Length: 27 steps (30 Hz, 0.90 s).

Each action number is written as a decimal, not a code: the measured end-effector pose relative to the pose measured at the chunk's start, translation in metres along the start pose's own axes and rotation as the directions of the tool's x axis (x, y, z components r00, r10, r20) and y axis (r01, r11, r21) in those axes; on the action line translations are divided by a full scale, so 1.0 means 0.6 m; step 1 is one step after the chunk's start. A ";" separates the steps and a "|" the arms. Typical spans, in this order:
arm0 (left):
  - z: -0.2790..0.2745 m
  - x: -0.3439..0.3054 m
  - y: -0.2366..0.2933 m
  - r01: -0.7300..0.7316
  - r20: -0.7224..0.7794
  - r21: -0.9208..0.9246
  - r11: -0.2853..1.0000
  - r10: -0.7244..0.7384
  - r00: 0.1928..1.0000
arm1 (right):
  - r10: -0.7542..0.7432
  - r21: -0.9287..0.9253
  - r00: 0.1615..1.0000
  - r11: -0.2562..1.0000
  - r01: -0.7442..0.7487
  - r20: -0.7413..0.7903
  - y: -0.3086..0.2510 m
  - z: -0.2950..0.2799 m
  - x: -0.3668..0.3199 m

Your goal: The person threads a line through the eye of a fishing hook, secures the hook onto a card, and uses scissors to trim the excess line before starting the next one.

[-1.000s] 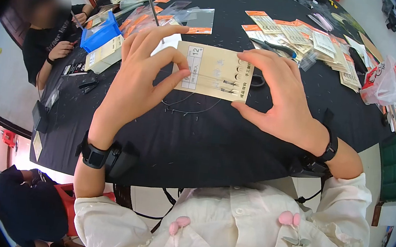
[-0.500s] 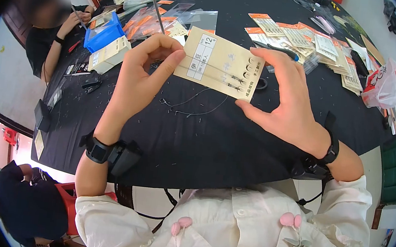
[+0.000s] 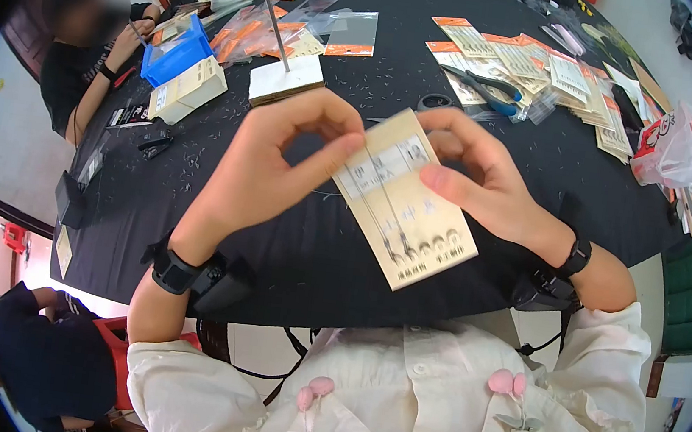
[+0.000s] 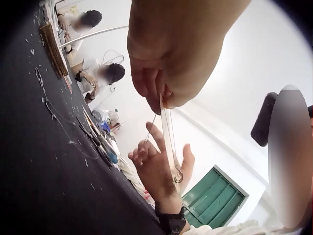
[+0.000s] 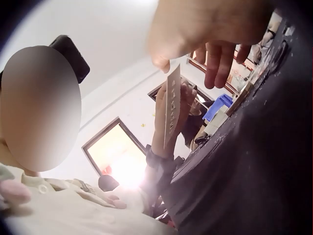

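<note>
A cream fishing-hook card (image 3: 403, 205) with printed characters hangs tilted between both hands. Two hooks on dark lines lie along its left side, near a row of curved slots at the lower end. My left hand (image 3: 285, 154) pinches the card's upper left edge between thumb and fingertips. Across the upper right corner lies the thumb of my right hand (image 3: 487, 177), its other fingers behind the card, loosely bent. Seen edge-on in the left wrist view, the card (image 4: 168, 134) has a thin line (image 4: 152, 125) running from the left fingertips toward the right fingers.
On the black-clothed table, a white block (image 3: 263, 83) bears a metal rod. Pliers (image 3: 489, 87) lie by piled packed cards (image 3: 521, 61). A blue bin (image 3: 176, 56) and a card stack (image 3: 190, 89) are at left, near another person (image 3: 84, 41). A plastic bag (image 3: 670, 146) sits right.
The card has turned clockwise and come lower, so its hook end now points down toward me. My right hand has moved from beside the card to bring its thumb onto the corner.
</note>
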State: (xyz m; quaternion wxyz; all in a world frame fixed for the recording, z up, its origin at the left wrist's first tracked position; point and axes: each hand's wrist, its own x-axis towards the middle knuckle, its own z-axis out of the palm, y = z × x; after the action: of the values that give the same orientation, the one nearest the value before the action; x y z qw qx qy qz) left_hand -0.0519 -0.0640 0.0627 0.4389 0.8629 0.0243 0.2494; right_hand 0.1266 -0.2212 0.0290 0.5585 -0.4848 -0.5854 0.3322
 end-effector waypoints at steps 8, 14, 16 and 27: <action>0.010 -0.002 0.003 0.103 0.138 -0.088 0.991 -0.090 0.986 | 0.141 0.268 0.981 0.948 -0.172 0.129 0.011 0.010 -0.006; 0.008 0.001 0.000 0.187 0.121 -0.063 0.980 -0.179 0.976 | 0.157 0.248 0.981 0.951 -0.182 0.118 0.027 0.004 0.000; 0.006 0.001 -0.001 0.166 0.105 -0.040 0.985 -0.161 0.981 | 0.160 0.251 0.981 0.951 -0.182 0.107 0.030 0.005 0.001; 0.002 0.004 -0.011 0.166 0.126 -0.022 0.986 -0.162 0.979 | 0.159 0.251 0.974 0.948 -0.197 0.164 0.026 0.003 0.001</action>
State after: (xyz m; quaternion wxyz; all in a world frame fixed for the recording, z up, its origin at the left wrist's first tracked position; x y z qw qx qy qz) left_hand -0.0480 -0.0600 0.0580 0.4727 0.8644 0.0638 0.1587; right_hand 0.1283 -0.2157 0.0142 0.5429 -0.4317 -0.5277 0.4904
